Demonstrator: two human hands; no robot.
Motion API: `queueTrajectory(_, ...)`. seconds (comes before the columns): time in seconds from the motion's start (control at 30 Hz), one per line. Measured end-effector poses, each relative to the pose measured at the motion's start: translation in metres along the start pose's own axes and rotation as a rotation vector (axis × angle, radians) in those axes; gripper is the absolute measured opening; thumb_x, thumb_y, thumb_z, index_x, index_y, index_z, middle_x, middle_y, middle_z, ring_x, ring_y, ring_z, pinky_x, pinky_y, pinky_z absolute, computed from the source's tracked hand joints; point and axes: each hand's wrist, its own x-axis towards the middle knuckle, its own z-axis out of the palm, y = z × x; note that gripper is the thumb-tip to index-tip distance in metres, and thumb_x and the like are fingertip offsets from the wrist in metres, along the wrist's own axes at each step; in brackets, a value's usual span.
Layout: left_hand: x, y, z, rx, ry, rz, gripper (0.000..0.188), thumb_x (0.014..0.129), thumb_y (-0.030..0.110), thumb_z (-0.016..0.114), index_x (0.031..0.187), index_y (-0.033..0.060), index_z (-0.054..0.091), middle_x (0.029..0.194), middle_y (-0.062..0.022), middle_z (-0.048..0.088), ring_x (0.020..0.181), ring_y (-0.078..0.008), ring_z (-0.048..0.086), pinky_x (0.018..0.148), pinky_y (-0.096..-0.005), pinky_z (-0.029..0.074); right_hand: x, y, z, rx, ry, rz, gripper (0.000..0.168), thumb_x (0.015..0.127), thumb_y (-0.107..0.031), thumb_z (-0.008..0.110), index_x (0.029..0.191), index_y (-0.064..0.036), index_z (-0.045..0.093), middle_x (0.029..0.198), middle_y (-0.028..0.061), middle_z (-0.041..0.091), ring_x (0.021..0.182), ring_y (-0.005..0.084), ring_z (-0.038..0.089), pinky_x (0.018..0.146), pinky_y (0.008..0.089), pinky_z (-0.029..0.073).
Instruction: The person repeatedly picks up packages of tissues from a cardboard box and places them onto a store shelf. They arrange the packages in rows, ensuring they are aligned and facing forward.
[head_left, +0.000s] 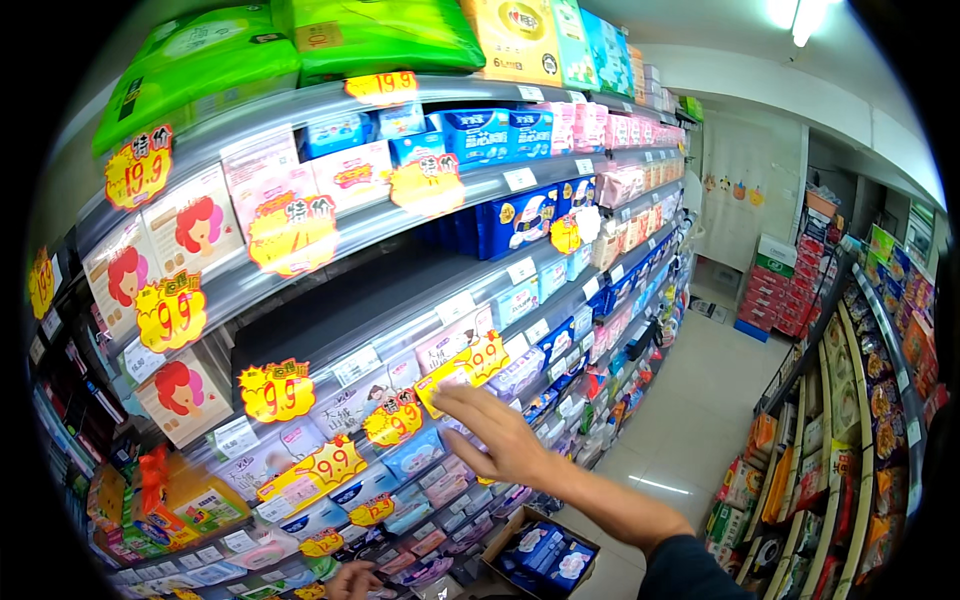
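My right hand reaches in from the lower right, fingers extended and thumb apart. Its fingertips are at a yellow price strip on a shelf edge; whether they touch it I cannot tell. Behind that strip stand pale packs of sanitary pads. Just left of the hand hangs a yellow starburst price tag, with a light-blue pack below. At the bottom edge my left hand is only partly visible, close to the lowest shelves. On the floor, an open cardboard box holds dark-blue packs.
Large green packs lie on the top shelf. A dark shelf board runs above the right hand. The tiled aisle floor separates these shelves from a snack rack. Stacked red cartons stand at the far end.
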Motion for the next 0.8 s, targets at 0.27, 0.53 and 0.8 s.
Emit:
queueTrajectory(0.27,-0.014,-0.133,0.040,0.300,-0.228,-0.139,0.024,0.104,0.024,0.061,0.112,0.0039,0.072,0.090,-0.0008,0.070,0.079,-0.0119,0.063,0.068,-0.0287,0.048,-0.389,0.064,0.056,-0.278,-0.313,0.880,0.076,0.083,-0.039,0.082,0.142,-0.002,0.052,0.136,0.0304,0.057,0.124,0.0504,0.056,0.103,0.0536,0.049)
queueTrajectory(0.53,-0.008,-0.171,0.091,0.029,-0.245,-0.303,0.027,0.104,0.028,0.063,0.118,0.0064,0.073,0.091,0.0007,0.072,0.078,-0.0091,0.063,0.062,-0.0250,0.047,-0.514,0.040,0.063,-0.295,-0.705,1.273,0.108,0.068,-0.046,0.094,0.154,-0.006,0.043,0.151,0.0229,0.049,0.134,0.0431,0.051,0.103,0.0577,0.049)
queueTrajectory(0.8,-0.045,-0.171,0.118,-0.136,-0.146,-0.294,0.031,0.104,0.024,0.064,0.125,0.0035,0.071,0.101,-0.0034,0.074,0.085,-0.0117,0.067,0.071,-0.0280,0.055,-0.538,0.040,0.079,-0.394,-0.796,0.970,0.093,0.070,-0.044,0.089,0.144,-0.001,0.054,0.151,0.0254,0.048,0.136,0.0444,0.048,0.112,0.0524,0.044)
